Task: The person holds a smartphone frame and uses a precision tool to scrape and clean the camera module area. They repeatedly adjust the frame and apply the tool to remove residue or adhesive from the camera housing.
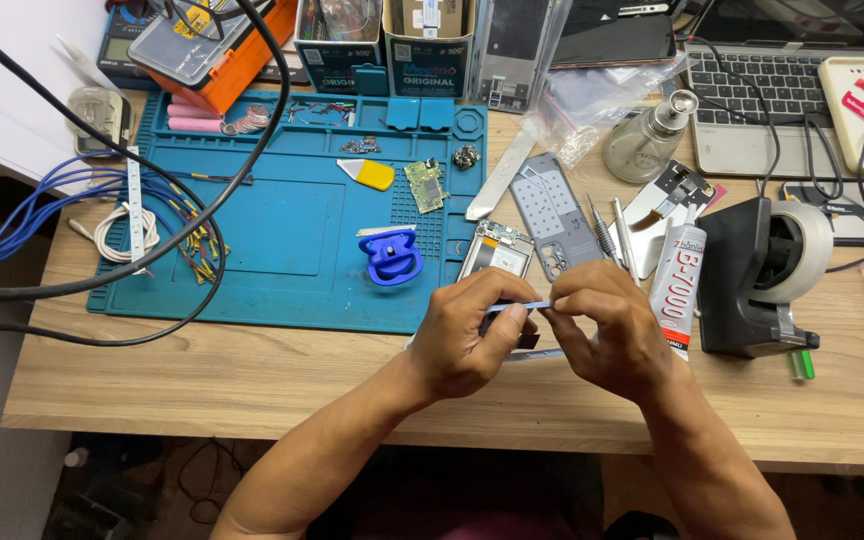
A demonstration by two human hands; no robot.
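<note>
So I'm looking down at a wooden table (252,385), pretty cluttered. A blue work mat (282,230) covers the area up and to the left of the hands, with a small blue suction handle (390,256) sitting on it just left of the left hand, and a little green circuit board (425,185) farther up. Thick black cables (102,280) loop over the mat's far left side. Beyond the right hand there's a black tape dispenser (757,275), and a white glue tube (677,285) lies between it and that hand, almost touching the knuckles. A laptop (762,90) sits way back on the right.

Both hands are out in front of me near the table edge, close together. The left hand (472,335) and right hand (602,330) are each pinching one end of a thin pale-blue strip (519,306), which runs level between the fingertips. Just behind the left hand lies an opened phone frame (497,250), with a grey back cover (552,215) beside it.
</note>
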